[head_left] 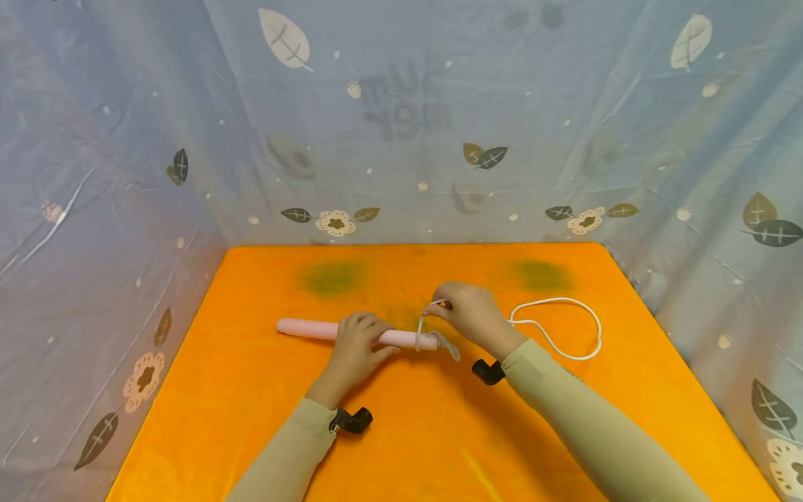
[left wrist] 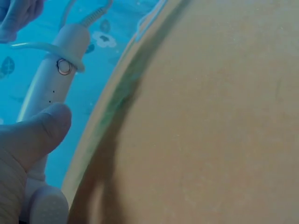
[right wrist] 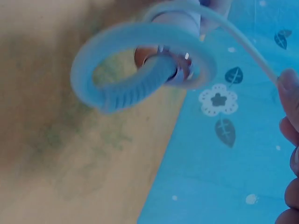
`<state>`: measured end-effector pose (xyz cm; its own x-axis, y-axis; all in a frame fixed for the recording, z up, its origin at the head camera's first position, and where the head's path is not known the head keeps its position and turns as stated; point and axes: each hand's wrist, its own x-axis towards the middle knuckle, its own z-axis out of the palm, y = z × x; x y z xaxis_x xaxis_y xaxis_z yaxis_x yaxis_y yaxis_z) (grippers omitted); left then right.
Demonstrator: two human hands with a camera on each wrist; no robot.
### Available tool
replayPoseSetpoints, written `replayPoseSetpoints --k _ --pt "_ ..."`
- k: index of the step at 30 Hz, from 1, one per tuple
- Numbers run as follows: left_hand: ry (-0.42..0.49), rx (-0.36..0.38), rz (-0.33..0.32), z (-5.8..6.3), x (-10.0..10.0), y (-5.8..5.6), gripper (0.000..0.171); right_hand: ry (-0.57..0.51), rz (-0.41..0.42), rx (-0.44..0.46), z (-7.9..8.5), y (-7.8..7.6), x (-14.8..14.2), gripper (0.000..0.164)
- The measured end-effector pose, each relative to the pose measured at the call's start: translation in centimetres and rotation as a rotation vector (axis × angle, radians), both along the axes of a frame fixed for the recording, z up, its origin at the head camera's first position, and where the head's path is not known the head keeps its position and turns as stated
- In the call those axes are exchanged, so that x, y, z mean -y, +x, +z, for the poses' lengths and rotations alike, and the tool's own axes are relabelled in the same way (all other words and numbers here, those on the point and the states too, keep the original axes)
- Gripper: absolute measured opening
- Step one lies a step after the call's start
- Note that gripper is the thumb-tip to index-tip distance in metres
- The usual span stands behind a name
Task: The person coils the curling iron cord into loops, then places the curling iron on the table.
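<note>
A slim pink hair iron (head_left: 307,329) lies across the orange table, its round button (left wrist: 64,66) and small dots showing in the left wrist view. My left hand (head_left: 357,341) grips it around the middle, thumb (left wrist: 51,126) along the handle. The white power cord (head_left: 418,336) passes around the handle near its right end. Above that end, my right hand (head_left: 470,314) pinches the cord between thumb and fingers. Close up in the right wrist view, the cord's ribbed sleeve (right wrist: 135,88) bends out of the handle end, and the stretch to the fingers is drawn fairly straight.
A loose loop of cord (head_left: 600,328) lies on the table right of my right hand. The orange table (head_left: 401,446) bears two dark greenish patches near its far edge. Pale blue curtains (head_left: 401,84) with leaf and flower prints stand behind and at both sides.
</note>
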<state>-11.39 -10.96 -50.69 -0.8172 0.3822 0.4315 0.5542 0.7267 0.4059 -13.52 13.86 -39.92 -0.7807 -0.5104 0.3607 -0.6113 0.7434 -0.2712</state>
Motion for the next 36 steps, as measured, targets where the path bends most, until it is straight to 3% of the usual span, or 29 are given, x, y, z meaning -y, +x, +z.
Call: replayPoseSetpoints --k 3,6,10,14,18,25,30,36 --pt "-0.005 -0.015 -0.013 0.1 0.2 0.1 0.036 -0.024 -0.022 0.009 -0.3 -0.5 -0.3 0.023" --pt "0.014 -0.05 -0.032 0.1 0.4 0.3 0.034 -0.087 -0.046 0.105 -0.9 -1.2 -0.7 0.023" --pt "0.11 -0.11 -0.058 0.2 0.7 0.2 0.035 -0.213 -0.081 0.287 -2.2 -2.2 -1.2 0.019" --pt "0.181 -0.138 -0.059 0.7 0.9 0.1 0.038 -0.299 -0.094 0.385 -3.5 -2.8 -1.3 0.021" --pt "0.201 -0.156 -0.04 0.9 1.0 -0.2 0.04 -0.306 -0.1 0.444 -5.0 -3.3 -1.4 0.028" --pt "0.239 -0.142 0.049 1.7 0.8 -0.9 0.04 -0.247 -0.069 0.381 -7.8 -3.1 -1.2 0.018" --pt "0.23 -0.147 0.118 2.0 0.8 -1.2 0.04 -0.237 -0.044 0.375 -8.7 -2.0 -0.1 0.025" --pt "0.197 -0.122 0.165 1.7 1.2 -1.2 0.039 -0.125 -0.03 0.34 -9.3 -0.4 1.4 0.027"
